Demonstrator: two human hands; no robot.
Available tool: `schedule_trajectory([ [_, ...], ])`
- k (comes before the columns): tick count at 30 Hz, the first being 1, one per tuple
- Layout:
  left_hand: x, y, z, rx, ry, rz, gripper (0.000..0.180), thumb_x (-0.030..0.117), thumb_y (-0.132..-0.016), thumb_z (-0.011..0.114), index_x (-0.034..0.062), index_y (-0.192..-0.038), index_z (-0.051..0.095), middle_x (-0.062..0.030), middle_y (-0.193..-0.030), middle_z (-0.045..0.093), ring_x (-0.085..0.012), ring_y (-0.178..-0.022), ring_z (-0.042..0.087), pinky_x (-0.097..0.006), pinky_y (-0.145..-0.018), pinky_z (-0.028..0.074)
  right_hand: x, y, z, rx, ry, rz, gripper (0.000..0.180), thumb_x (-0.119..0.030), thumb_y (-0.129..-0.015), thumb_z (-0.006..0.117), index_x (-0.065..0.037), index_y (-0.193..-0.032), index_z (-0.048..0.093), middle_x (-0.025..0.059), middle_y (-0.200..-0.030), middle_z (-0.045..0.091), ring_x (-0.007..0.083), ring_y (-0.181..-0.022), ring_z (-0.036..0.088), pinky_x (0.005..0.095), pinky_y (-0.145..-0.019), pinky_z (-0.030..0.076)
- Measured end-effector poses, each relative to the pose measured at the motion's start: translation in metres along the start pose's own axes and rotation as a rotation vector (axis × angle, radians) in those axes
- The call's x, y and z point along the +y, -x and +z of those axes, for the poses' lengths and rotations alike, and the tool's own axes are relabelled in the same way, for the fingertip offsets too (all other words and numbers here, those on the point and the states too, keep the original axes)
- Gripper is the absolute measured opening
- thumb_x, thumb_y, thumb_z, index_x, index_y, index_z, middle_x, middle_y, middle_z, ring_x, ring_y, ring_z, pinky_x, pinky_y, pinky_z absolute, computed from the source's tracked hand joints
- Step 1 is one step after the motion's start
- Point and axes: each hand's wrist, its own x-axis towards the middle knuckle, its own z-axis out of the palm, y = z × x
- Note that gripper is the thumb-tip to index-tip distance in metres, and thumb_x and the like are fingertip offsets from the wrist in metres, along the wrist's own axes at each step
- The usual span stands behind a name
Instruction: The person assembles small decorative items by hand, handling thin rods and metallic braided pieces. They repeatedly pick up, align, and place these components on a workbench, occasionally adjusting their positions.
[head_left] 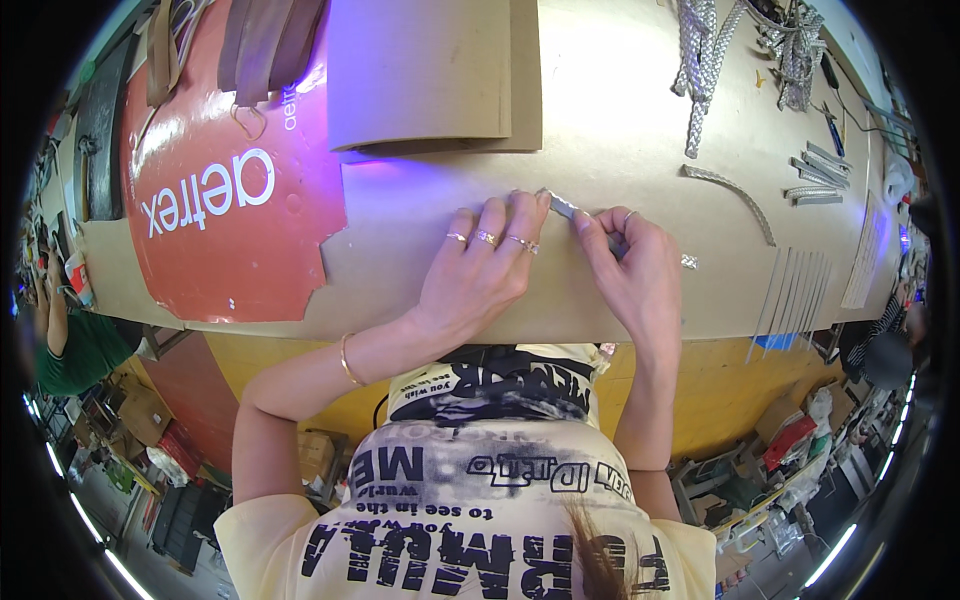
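Observation:
A short, narrow silver-grey strip (563, 207) spans the small gap between my hands, just above the tan board (400, 280) covering the table. My left hand (487, 252), with rings on several fingers, has its fingertips closed at the strip's far left end. The strip's other end is pinched between the thumb and fingers of my right hand (635, 265), and part of it is hidden there. Beside my right wrist lies a small silver piece (689, 262). A curved braided strip (735, 192) rests farther right.
Silver braided straps (705, 70) lie at the far right, above a pile of short grey strips (820, 175). Thin grey strips (795, 290) line the near right edge. Bent cardboard (430, 70) stands ahead; a red printed sheet (230, 220) covers the left, with brown straps (265, 45) beyond.

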Motion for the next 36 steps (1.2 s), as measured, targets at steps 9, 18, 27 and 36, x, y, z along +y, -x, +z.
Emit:
schedule_trajectory([
  [9,-0.007,0.0,0.007,0.054,0.158,0.02,0.049,0.018,-0.084,0.055,0.0151,-0.132,0.06,-0.0037,-0.112,0.055,-0.0182,-0.091,0.052,-0.034,-0.078,0.042,-0.001,-0.003,-0.001,0.005,0.047,0.021,0.032,-0.032,-0.088,0.065,-0.002,-0.079,0.071,0.0121,-0.051,0.055,0.028,-0.048,0.057,0.0384,-0.052,0.043],
  [18,-0.01,-0.004,0.002,0.045,0.183,-0.133,0.051,0.023,-0.077,0.067,0.0176,-0.127,0.063,-0.0038,-0.109,0.056,-0.0188,-0.091,0.054,-0.035,-0.074,0.043,-0.006,-0.002,-0.002,-0.003,0.092,0.033,0.033,-0.033,-0.089,0.063,-0.003,-0.079,0.07,0.0135,-0.054,0.058,0.0312,-0.052,0.06,0.0408,-0.055,0.045],
  [27,0.008,-0.002,0.006,0.05,0.277,0.013,0.049,0.015,-0.085,0.058,0.0013,-0.132,0.056,-0.013,-0.143,0.049,-0.0232,-0.129,0.049,-0.039,-0.105,0.039,-0.005,-0.003,-0.003,-0.002,0.115,0.006,0.032,-0.032,-0.088,0.064,-0.002,-0.077,0.069,0.0153,-0.055,0.059,0.0346,-0.055,0.061,0.042,-0.056,0.046],
  [36,0.012,0.0,0.01,-0.12,0.424,-0.01,0.062,0.012,-0.084,0.057,-0.0024,-0.142,0.042,-0.0168,-0.153,0.037,-0.0271,-0.14,0.038,-0.042,-0.116,0.029,0.02,0.003,-0.018,-0.01,-0.056,-0.019,0.029,-0.026,-0.09,0.069,0.001,-0.08,0.068,0.0066,-0.055,0.054,0.0166,-0.051,0.046,0.0331,-0.049,0.036],
])
